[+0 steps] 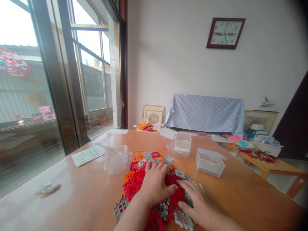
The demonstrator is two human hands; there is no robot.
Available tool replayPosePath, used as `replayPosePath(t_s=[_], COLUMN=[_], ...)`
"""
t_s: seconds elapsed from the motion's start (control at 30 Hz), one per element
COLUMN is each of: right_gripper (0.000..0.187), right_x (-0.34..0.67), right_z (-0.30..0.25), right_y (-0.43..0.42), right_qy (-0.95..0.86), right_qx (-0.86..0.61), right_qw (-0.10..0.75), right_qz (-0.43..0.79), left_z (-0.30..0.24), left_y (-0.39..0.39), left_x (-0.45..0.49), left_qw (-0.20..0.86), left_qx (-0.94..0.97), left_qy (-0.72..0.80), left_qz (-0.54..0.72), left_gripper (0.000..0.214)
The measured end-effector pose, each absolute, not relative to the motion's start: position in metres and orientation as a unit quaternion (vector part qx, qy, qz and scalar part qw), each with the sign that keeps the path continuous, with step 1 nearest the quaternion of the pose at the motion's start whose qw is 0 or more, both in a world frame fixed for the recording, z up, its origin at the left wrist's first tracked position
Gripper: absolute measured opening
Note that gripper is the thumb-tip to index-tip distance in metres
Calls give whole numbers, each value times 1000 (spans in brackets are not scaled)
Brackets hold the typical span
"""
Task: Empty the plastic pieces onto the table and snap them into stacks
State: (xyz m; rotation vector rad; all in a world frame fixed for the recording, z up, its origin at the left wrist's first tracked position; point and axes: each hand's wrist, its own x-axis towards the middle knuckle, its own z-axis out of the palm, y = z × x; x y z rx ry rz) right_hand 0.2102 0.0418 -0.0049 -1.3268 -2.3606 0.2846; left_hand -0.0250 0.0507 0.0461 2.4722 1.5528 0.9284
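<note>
A heap of red, orange and grey interlocking plastic pieces (134, 183) lies on the wooden table (79, 192) in front of me. My left hand (155, 183) rests flat on top of the heap, fingers spread and pointing away from me. My right hand (196, 200) lies on the heap's right side, fingers stretched toward the left hand and nearly touching it. Neither hand grips a piece.
Clear plastic containers (116, 158) sit left of the heap, more tubs (182, 142) behind it and a lidded box (209, 162) to the right. A paper sheet (88, 155) lies near the window. A low table with clutter (264, 158) stands at right.
</note>
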Motion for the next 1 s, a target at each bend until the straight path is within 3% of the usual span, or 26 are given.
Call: replayPosePath(t_s=[0.17, 0.27, 0.43, 0.6, 0.73, 1.0], right_gripper=[46, 39, 9, 12, 26, 47], right_x=[200, 194, 179, 172, 171, 193], right_z=[-8, -8, -8, -10, -8, -4], right_y=[52, 60, 77, 88, 88, 72], right_qy=[-840, -834, -815, -767, -730, -724], right_qx=[-483, -488, -505, -488, -465, -503], right_qw=[234, 246, 273, 356, 402, 385], right_qz=[83, 72, 83, 214, 298, 273], left_z=[48, 45, 38, 31, 27, 31], left_y=[51, 52, 60, 71, 81, 89], left_x=[-24, -24, -24, -30, -38, -60], left_qw=[23, 28, 57, 106, 163, 139], left_qx=[805, 801, 787, 741, 671, 564], left_qy=[512, 513, 514, 510, 522, 609], left_qz=[298, 308, 337, 424, 500, 540], left_gripper=[36, 35, 39, 34, 25, 16])
